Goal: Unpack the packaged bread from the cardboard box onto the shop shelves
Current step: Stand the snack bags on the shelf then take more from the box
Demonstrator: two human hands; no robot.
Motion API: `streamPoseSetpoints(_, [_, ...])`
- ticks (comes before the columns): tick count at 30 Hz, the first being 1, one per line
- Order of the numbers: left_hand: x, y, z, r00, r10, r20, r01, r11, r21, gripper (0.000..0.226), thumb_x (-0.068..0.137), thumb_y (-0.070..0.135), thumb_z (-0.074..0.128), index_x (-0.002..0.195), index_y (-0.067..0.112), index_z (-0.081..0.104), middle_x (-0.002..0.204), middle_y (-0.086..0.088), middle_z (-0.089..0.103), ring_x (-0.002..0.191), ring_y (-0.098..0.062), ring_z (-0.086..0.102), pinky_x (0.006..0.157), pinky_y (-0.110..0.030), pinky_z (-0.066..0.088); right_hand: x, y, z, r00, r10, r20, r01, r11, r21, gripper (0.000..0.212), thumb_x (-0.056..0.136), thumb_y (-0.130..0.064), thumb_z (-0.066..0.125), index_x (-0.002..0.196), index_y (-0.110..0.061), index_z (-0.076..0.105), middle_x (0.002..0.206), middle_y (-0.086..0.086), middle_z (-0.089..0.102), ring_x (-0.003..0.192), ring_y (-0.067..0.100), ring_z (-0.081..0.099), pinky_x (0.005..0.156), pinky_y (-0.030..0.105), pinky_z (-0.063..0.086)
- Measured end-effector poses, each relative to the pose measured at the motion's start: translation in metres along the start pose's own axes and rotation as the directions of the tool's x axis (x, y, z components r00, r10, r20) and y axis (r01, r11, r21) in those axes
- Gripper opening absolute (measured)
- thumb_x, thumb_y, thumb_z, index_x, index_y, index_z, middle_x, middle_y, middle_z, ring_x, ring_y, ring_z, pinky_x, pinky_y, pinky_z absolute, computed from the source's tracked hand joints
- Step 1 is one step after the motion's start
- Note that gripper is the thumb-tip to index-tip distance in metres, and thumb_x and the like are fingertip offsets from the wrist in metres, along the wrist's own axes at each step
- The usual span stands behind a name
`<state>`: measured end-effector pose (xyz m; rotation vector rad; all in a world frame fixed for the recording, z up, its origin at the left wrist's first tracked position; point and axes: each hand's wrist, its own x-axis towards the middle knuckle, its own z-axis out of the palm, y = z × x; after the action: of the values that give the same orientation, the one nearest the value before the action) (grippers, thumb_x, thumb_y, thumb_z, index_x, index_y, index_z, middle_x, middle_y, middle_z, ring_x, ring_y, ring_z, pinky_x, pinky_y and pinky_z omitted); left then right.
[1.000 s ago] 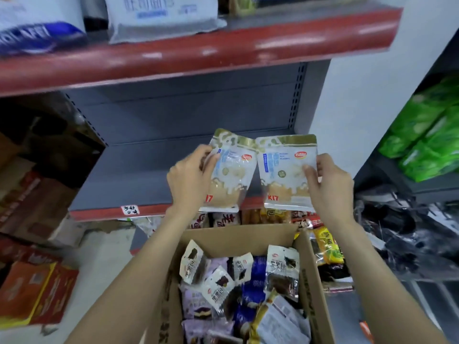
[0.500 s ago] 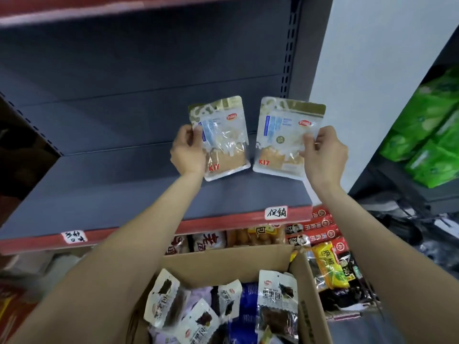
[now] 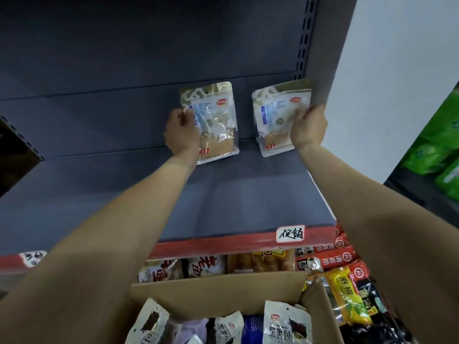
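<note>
The left hand grips the left edge of one bread packet, which stands at its three o'clock on the grey shelf. The right hand pinches a second bread packet at its nine o'clock. The cardboard box sits at six o'clock.

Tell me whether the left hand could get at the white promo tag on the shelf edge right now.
Probably not yet: the left hand grips a bread packet at the shelf's back. The promo tag itself is uncovered.
</note>
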<state>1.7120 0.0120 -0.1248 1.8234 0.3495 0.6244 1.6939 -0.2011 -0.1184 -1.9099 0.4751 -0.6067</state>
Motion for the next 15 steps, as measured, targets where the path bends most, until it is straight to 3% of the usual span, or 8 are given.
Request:
streamPoseSetpoints(2, [0.000, 0.001, 0.015, 0.976, -0.136, 0.168, 0.150, 0.986, -0.073, 0.036, 0.081, 0.033, 0.052, 0.108, 0.011, 0.061, 0.101, -0.010, 0.067, 0.091, -0.030, 0.065, 0.080, -0.039, 0.055, -0.001, 0.008, 0.003, 0.997, -0.026, 0.078, 0.022, 0.999, 0.050, 0.049, 0.094, -0.016, 0.048, 0.135, 0.003, 0.030, 0.138, 0.017, 0.043, 0.127, 0.030, 0.042, 0.104, 0.030, 0.033])
streamPoseSetpoints(4, [-0.013, 0.007, 0.019, 0.927, -0.208, 0.312, 0.252, 0.962, -0.106, 0.058, 0.071, 0.028, 0.059, 0.126, 0.009, 0.052, 0.114, -0.008, 0.064, 0.098, -0.027, 0.064, 0.080, -0.032, 0.053, -0.017, 0.017, 0.001, 0.980, -0.124, 0.156, 0.125, 0.992, 0.004, 0.070, 0.090, -0.011, 0.054, 0.146, 0.001, 0.014, 0.150, 0.018, 0.022, 0.140, 0.027, 0.022, 0.112, 0.024, 0.017])
streamPoseSetpoints(6, [-0.036, 0.014, 0.011, 0.924, -0.131, 0.358, 0.178, 0.979, -0.102, 0.070, 0.073, 0.022, 0.060, 0.139, 0.012, 0.039, 0.134, -0.008, 0.053, 0.115, -0.023, 0.056, 0.088, -0.027, 0.047, -0.042, 0.026, -0.007, 0.954, -0.219, 0.206, 0.237, 0.969, -0.071, 0.074, 0.088, -0.008, 0.055, 0.148, -0.004, 0.011, 0.152, 0.019, 0.012, 0.142, 0.028, 0.014, 0.111, 0.023, 0.012])
streamPoseSetpoints(9, [-0.066, 0.017, -0.008, 0.918, 0.007, 0.397, 0.012, 0.999, -0.047, 0.059, 0.086, 0.013, 0.056, 0.142, 0.019, 0.038, 0.141, 0.000, 0.045, 0.125, -0.016, 0.046, 0.102, -0.024, 0.038, -0.081, 0.035, -0.025, 0.923, -0.252, 0.290, 0.292, 0.951, -0.103, 0.066, 0.088, -0.004, 0.053, 0.146, -0.010, 0.023, 0.151, 0.017, 0.019, 0.140, 0.030, 0.018, 0.114, 0.031, 0.015])
streamPoseSetpoints(11, [-0.088, 0.018, -0.024, 0.888, 0.000, 0.460, -0.008, 1.000, 0.015, 0.049, 0.091, 0.018, 0.053, 0.139, 0.022, 0.044, 0.137, 0.004, 0.051, 0.124, -0.012, 0.048, 0.101, -0.021, 0.036, -0.105, 0.037, -0.039, 0.897, -0.296, 0.328, 0.342, 0.936, -0.090, 0.056, 0.088, -0.004, 0.052, 0.141, -0.012, 0.035, 0.146, 0.011, 0.033, 0.136, 0.025, 0.029, 0.110, 0.025, 0.019])
streamPoseSetpoints(15, [-0.133, 0.019, -0.060, 0.854, 0.113, 0.507, -0.244, 0.949, 0.200, 0.025, 0.091, 0.034, 0.051, 0.113, 0.035, 0.063, 0.099, 0.019, 0.071, 0.103, -0.005, 0.062, 0.093, -0.029, 0.046, -0.153, 0.035, -0.074, 0.863, -0.376, 0.337, 0.425, 0.902, -0.081, 0.036, 0.088, -0.003, 0.048, 0.119, -0.015, 0.059, 0.124, 0.001, 0.058, 0.119, 0.019, 0.047, 0.098, 0.017, 0.030])
